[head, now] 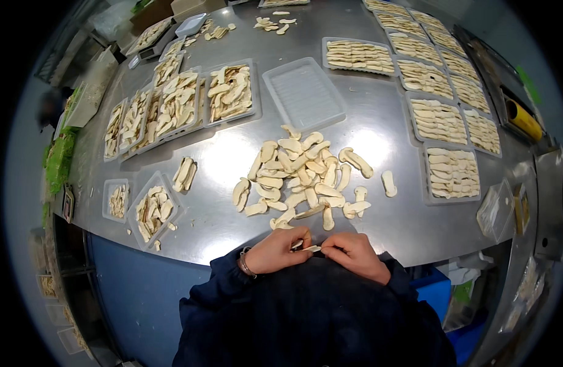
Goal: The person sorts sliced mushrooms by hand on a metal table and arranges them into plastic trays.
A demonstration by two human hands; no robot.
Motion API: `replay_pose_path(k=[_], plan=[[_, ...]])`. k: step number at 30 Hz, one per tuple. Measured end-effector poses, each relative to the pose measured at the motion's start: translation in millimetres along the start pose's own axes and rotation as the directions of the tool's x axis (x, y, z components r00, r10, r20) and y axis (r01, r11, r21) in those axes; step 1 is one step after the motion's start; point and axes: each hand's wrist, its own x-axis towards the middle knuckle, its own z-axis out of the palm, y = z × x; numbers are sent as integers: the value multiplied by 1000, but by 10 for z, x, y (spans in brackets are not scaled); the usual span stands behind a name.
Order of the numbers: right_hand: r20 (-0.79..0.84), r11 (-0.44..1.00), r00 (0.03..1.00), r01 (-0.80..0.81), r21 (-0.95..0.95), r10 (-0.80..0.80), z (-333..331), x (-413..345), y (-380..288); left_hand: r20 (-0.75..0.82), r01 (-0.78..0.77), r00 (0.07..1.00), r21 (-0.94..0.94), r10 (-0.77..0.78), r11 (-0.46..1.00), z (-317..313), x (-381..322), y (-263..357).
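At the near table edge, my left hand pinches pale dried mushroom slices between thumb and fingers. My right hand grips the right end of one slice with its fingertips. Just beyond both hands spreads a loose pile of mushroom slices on the steel table. One single slice lies apart to the right of the pile. Behind it sits a clear plastic tray with its ridged bottom showing.
Trays of neatly rowed slices line the right side. Fuller trays of jumbled slices stand at left. Small containers of pieces are near the left front, beside a short stack of slices. A scale stands at the back left.
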Motion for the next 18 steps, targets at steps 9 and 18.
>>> replay_pose_path(k=[9,18], plan=[[50,987,989,144,-68,-141,-2,23,72,101,-12,995,-16,14,1000,11,59,-136],[90,998,994,63,4,-63,-91,41,-13,249,135,968,-384,-38,913,125,99,-274]])
